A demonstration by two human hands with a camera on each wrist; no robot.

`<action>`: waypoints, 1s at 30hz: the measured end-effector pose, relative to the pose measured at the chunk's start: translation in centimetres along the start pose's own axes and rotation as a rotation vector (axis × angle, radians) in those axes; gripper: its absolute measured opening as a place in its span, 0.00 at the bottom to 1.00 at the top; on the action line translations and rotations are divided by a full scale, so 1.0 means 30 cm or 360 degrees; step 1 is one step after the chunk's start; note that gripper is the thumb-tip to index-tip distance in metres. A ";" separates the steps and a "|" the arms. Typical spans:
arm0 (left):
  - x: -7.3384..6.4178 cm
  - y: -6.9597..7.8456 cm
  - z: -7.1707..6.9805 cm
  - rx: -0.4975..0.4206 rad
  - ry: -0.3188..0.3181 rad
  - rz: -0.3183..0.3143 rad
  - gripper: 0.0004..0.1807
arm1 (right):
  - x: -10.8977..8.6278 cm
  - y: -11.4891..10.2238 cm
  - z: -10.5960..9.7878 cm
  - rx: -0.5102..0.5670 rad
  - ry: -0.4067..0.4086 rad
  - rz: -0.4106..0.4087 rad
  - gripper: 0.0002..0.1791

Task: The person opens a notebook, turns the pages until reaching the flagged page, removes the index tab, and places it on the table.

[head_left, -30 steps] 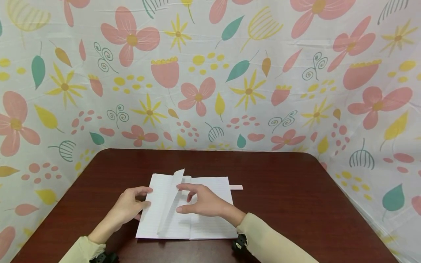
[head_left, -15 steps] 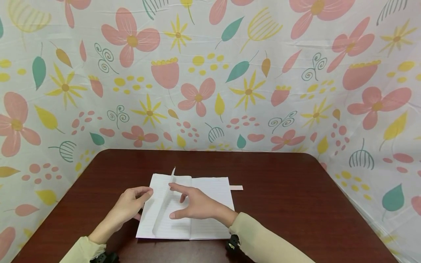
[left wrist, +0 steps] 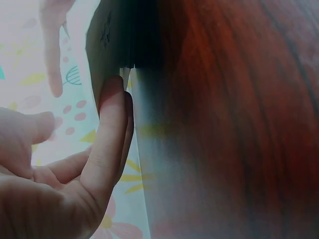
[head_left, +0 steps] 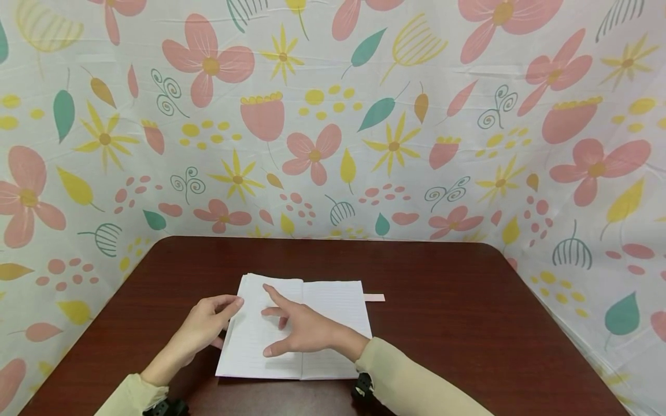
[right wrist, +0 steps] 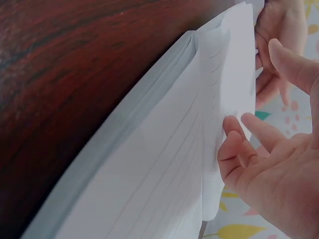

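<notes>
An open notebook (head_left: 333, 306) with ruled white pages lies on the dark wooden table, its fold running between the hands. At its left edge my left hand (head_left: 200, 326) grips the pages, with the thumb on top and fingers underneath. In the left wrist view its fingers (left wrist: 104, 144) reach along the underside of the notebook (left wrist: 102, 45). Over the left page hovers my right hand (head_left: 307, 329), thumb and fingers spread and holding nothing. The right wrist view shows this right hand (right wrist: 279, 159) close over the page (right wrist: 214, 74), its fingers loosely bent.
A pale pink strip (head_left: 374, 297) sticks out past the notebook's right edge. The brown table (head_left: 447, 312) reaches back to a flower-patterned cloth (head_left: 333, 115). Each wrist wears a black device, such as the right wrist camera (head_left: 363, 386).
The raised page has come down flat onto the left side. My right hand has moved left and its fingers have spread off the page. My left thumb has closed onto the left edge.
</notes>
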State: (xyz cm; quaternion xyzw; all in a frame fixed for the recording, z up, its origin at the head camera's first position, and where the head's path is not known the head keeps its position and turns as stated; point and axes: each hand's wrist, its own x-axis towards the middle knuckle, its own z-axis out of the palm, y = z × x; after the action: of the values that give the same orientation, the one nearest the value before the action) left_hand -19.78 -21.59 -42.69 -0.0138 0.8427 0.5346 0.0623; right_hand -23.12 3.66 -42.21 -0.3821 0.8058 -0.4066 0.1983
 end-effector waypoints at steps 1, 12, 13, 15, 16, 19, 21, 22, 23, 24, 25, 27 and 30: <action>-0.002 0.000 0.000 0.0001 0.0002 0.0011 0.28 | -0.001 -0.001 -0.001 -0.0004 0.0004 0.0004 0.64; -0.006 -0.011 -0.003 0.0035 0.0005 0.0068 0.33 | -0.052 -0.006 -0.039 -0.0049 0.0105 -0.0007 0.53; -0.007 -0.010 -0.004 0.0041 0.0003 0.0068 0.33 | -0.059 -0.003 -0.043 -0.0056 0.0114 -0.0008 0.52; -0.008 -0.008 -0.006 0.0053 0.0002 0.0068 0.34 | -0.076 0.000 -0.054 -0.0072 0.0138 -0.0010 0.51; -0.009 -0.006 -0.006 0.0056 0.0000 0.0066 0.33 | -0.086 0.002 -0.060 -0.0086 0.0152 -0.0009 0.51; -0.009 -0.002 -0.006 0.0087 -0.0012 0.0072 0.30 | -0.119 0.012 -0.084 -0.0113 0.0197 0.0006 0.49; -0.009 0.000 -0.006 0.0102 -0.0015 0.0077 0.28 | -0.143 0.020 -0.102 -0.0119 0.0219 0.0027 0.48; -0.009 0.000 -0.006 0.0104 -0.0014 0.0073 0.27 | -0.155 0.025 -0.112 -0.0124 0.0229 0.0037 0.48; -0.009 -0.001 -0.005 0.0110 -0.0011 0.0068 0.26 | -0.166 0.032 -0.122 -0.0125 0.0239 0.0046 0.48; -0.009 -0.002 -0.005 0.0114 -0.0012 0.0065 0.25 | -0.178 0.036 -0.132 -0.0126 0.0245 0.0057 0.47; -0.010 -0.003 -0.005 0.0112 -0.0009 0.0055 0.25 | -0.189 0.042 -0.142 -0.0131 0.0257 0.0070 0.47; -0.012 -0.003 -0.005 0.0108 -0.0003 0.0039 0.24 | -0.211 0.054 -0.162 -0.0132 0.0278 0.0099 0.47; -0.015 -0.004 -0.005 0.0108 -0.0006 0.0037 0.24 | -0.244 0.072 -0.193 -0.0139 0.0314 0.0120 0.46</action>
State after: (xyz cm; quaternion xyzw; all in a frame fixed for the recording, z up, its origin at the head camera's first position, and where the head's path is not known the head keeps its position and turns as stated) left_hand -19.33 -21.79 -42.67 -0.0008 0.8603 0.5064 0.0581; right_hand -23.14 13.07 -40.47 -0.3180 0.8522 -0.3990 0.1164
